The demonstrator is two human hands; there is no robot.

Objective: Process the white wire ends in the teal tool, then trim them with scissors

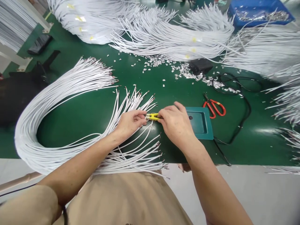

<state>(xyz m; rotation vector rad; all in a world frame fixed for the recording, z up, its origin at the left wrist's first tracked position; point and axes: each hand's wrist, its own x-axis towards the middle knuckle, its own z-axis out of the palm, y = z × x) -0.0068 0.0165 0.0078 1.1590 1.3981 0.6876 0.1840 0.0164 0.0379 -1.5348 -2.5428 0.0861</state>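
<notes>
My left hand (pixel 131 122) is closed in a pinch at the end of a white cable, with its fingertips at the metal jaws of a small yellow-handled pair of pliers (pixel 153 116). Those pliers are gripped by my right hand (pixel 175 123), whose fingers close round the handle end. Exactly what sits between the jaws is too small to make out. A thick bundle of white cables (pixel 27 134) curves in a U on the left, its loose ends fanning out under and around my left forearm. Several ends show dark or reddish tips.
Right of my hand lies a teal tray-like device (pixel 209 132) with a black cord (pixel 248 109). Red-handled pliers (pixel 213 107) rest behind it. Silvery scraps (pixel 161 60) and a black box (pixel 200 66) lie before more cable bundles (pixel 168 37). A blue bin (pixel 236 20) stands back right.
</notes>
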